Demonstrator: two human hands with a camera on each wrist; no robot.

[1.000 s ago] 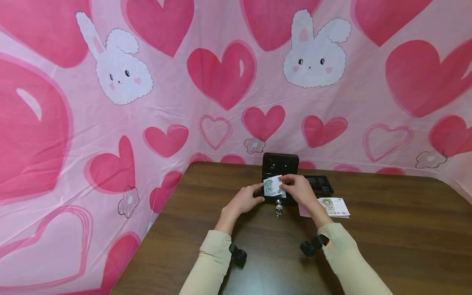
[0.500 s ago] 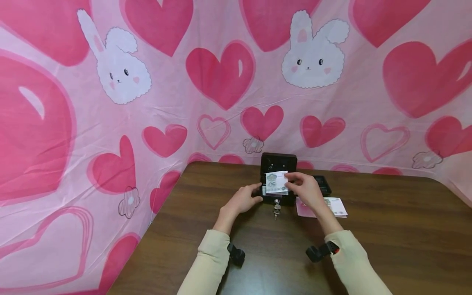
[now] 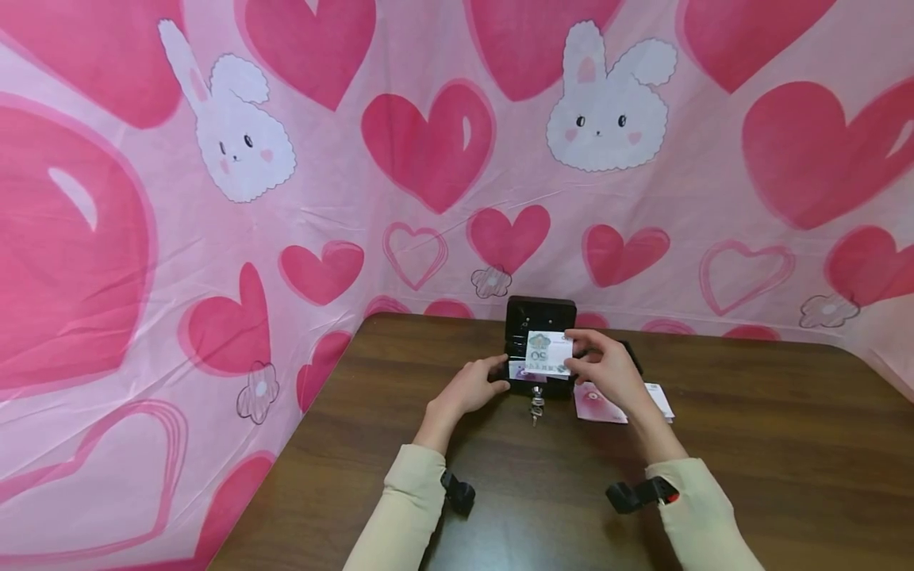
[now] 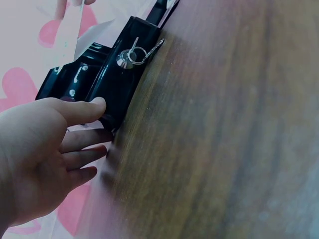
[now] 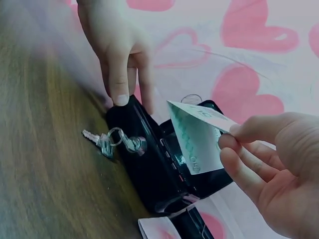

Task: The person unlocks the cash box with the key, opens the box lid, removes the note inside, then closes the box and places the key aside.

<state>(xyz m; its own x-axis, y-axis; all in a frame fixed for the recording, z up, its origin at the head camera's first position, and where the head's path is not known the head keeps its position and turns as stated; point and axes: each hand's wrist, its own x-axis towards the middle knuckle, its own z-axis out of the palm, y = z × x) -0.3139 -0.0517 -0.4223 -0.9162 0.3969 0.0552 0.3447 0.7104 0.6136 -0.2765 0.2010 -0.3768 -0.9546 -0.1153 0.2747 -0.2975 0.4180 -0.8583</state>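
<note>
So the person's mid-step with the cash box [image 3: 540, 349]: the right hand [image 3: 607, 373] pinches a green banknote [image 3: 548, 352] just above the open black box at the table's far edge, while the left hand [image 3: 473, 386] rests straight fingers against its left side. Keys [image 3: 536, 406] hang from the front lock. Next move probably calls for lowering the note flat inside

Left hand [image 3: 473, 386] extended forward with fingers nearly straight, right hand [image 3: 605, 369] raised slightly higher with thumb and fingertips pinched, both forearms in cream sleeves.
</note>
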